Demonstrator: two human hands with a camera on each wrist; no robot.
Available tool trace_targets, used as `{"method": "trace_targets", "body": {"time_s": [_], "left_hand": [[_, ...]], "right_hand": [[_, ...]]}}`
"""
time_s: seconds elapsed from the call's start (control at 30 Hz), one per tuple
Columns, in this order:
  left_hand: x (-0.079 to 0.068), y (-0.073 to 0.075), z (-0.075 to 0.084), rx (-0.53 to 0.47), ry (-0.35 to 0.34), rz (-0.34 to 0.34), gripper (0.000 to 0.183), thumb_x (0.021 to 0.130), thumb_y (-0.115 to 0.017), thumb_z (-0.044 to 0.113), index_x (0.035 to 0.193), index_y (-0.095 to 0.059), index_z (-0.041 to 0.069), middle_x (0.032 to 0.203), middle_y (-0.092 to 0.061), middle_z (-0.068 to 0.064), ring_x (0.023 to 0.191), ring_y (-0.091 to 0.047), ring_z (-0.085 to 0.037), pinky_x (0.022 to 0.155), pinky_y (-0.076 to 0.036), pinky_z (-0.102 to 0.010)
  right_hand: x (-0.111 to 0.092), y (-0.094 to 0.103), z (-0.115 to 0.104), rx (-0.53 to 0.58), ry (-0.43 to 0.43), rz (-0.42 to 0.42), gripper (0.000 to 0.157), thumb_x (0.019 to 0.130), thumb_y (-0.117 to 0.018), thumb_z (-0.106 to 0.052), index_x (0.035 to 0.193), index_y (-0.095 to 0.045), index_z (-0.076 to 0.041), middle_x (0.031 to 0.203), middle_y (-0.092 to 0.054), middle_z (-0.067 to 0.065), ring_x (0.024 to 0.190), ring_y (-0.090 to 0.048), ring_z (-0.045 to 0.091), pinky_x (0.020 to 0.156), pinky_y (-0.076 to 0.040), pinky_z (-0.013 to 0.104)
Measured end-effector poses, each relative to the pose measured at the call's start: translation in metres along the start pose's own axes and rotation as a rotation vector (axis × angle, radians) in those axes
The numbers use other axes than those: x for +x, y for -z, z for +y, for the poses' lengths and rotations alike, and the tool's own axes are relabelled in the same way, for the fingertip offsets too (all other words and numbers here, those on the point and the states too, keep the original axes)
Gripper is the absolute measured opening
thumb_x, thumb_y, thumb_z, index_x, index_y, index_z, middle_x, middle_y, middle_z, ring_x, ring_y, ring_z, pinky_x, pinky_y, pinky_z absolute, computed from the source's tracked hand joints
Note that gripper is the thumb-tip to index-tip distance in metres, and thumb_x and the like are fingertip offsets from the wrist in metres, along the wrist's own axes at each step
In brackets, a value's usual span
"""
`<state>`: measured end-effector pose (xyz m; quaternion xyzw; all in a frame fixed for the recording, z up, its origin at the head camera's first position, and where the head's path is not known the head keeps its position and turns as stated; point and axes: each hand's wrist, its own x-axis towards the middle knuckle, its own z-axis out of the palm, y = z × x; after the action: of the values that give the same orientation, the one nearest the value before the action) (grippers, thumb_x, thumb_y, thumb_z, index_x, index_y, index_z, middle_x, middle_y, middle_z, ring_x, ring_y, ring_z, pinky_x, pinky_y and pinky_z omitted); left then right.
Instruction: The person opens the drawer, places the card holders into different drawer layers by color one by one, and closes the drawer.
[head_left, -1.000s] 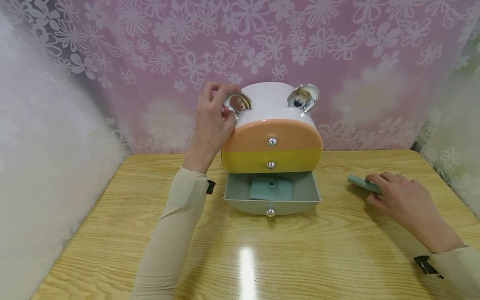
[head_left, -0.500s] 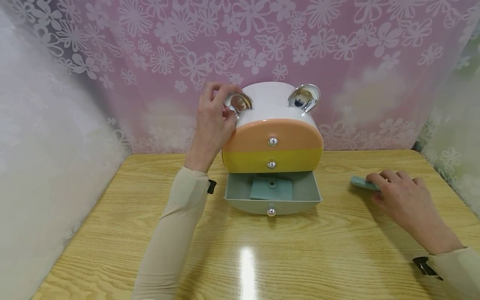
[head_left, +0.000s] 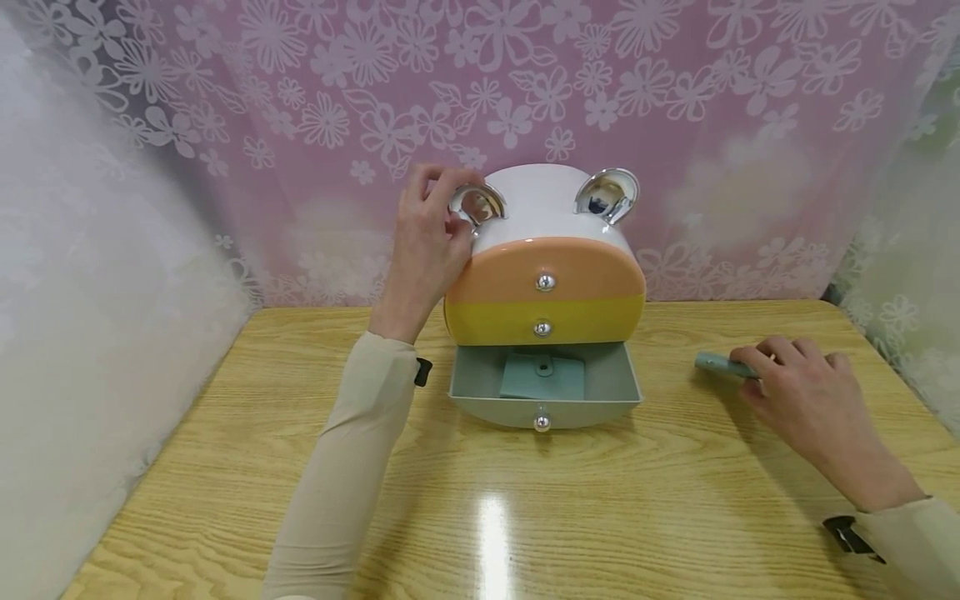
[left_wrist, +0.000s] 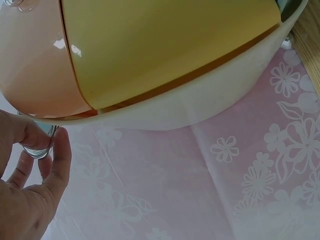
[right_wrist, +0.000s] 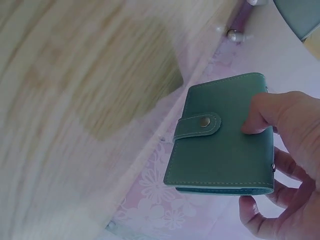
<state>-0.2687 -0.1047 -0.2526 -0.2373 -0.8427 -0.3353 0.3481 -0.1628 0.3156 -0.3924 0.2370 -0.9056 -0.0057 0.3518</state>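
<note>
left hand (head_left: pixel 427 250): still gripping the left chrome ear (head_left: pixel 477 203) of the drawer box (head_left: pixel 543 250), fingers (left_wrist: pixel 59 155) curled round its rim; sitting just as half a second back.
right hand (head_left: pixel 806 396): holding the green wallet (right_wrist: pixel 220 145) at the right of the surface (head_left: pixel 480 517), thumb pressing its snap-flap face, other fingers curling beneath; edging slightly left against the frame before, otherwise barely shifting.
green wallet, place: lying low at the surface, well apart from the drawer box, only its end (head_left: pixel 716 364) showing past the fingers in the head view; whether lifting clear or still touching the wood, not telling.
bottom drawer (head_left: pixel 545 390): standing pulled open beneath the yellow drawer (head_left: pixel 543 321) and orange drawer (head_left: pixel 545 271), both closed; already holding a second green wallet (head_left: pixel 542 377) flat inside.
change, in sum: almost nothing moving; grip on the wallet settling rather than travelling.
reading: box being steadied, drawer waiting open, wallet seemingly about to be carried over; carrying not yet begun.
</note>
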Motion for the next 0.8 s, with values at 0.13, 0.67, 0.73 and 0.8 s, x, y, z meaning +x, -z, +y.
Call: {"method": "trace_targets", "body": {"time_s": [0.13, 0.67, 0.73, 0.8], "left_hand": [[0.001, 0.000, -0.001, -0.001, -0.003, 0.007, 0.040, 0.087, -0.056, -0.006, 0.121, -0.067, 0.013, 0.120, -0.053, -0.012, 0.105, -0.052, -0.027, 0.084, -0.051, -0.030], [0.001, -0.001, 0.000, 0.005, -0.007, 0.011, 0.042, 0.087, -0.055, -0.007, 0.122, -0.067, 0.014, 0.120, -0.053, -0.012, 0.105, -0.051, -0.027, 0.087, -0.049, -0.031], [0.000, -0.001, 0.000, 0.005, -0.005, 0.010, 0.042, 0.087, -0.055, -0.007, 0.122, -0.067, 0.014, 0.120, -0.053, -0.012, 0.105, -0.051, -0.027, 0.086, -0.049, -0.031], [0.000, -0.001, -0.001, 0.007, 0.000, 0.007, 0.042, 0.087, -0.056, -0.006, 0.122, -0.067, 0.014, 0.120, -0.053, -0.012, 0.105, -0.051, -0.026, 0.085, -0.050, -0.030]], "right_hand": [[0.002, 0.001, -0.002, 0.016, -0.003, 0.032, 0.070, 0.102, -0.016, -0.051, 0.099, -0.070, -0.007, 0.088, -0.066, 0.018, 0.073, -0.060, 0.044, 0.044, -0.037, 0.048], [0.011, 0.019, -0.021, 0.059, -0.042, 0.117, 0.064, 0.104, -0.027, -0.048, 0.096, -0.073, -0.003, 0.087, -0.066, 0.017, 0.070, -0.059, 0.040, 0.050, -0.044, 0.051], [0.013, 0.021, -0.024, 0.061, -0.041, 0.120, 0.062, 0.103, -0.029, -0.046, 0.096, -0.072, -0.003, 0.087, -0.065, 0.018, 0.069, -0.058, 0.040, 0.052, -0.045, 0.052], [0.014, 0.023, -0.026, 0.067, -0.042, 0.126, 0.061, 0.103, -0.030, -0.045, 0.096, -0.072, -0.002, 0.087, -0.065, 0.018, 0.069, -0.058, 0.039, 0.054, -0.045, 0.052]]}}
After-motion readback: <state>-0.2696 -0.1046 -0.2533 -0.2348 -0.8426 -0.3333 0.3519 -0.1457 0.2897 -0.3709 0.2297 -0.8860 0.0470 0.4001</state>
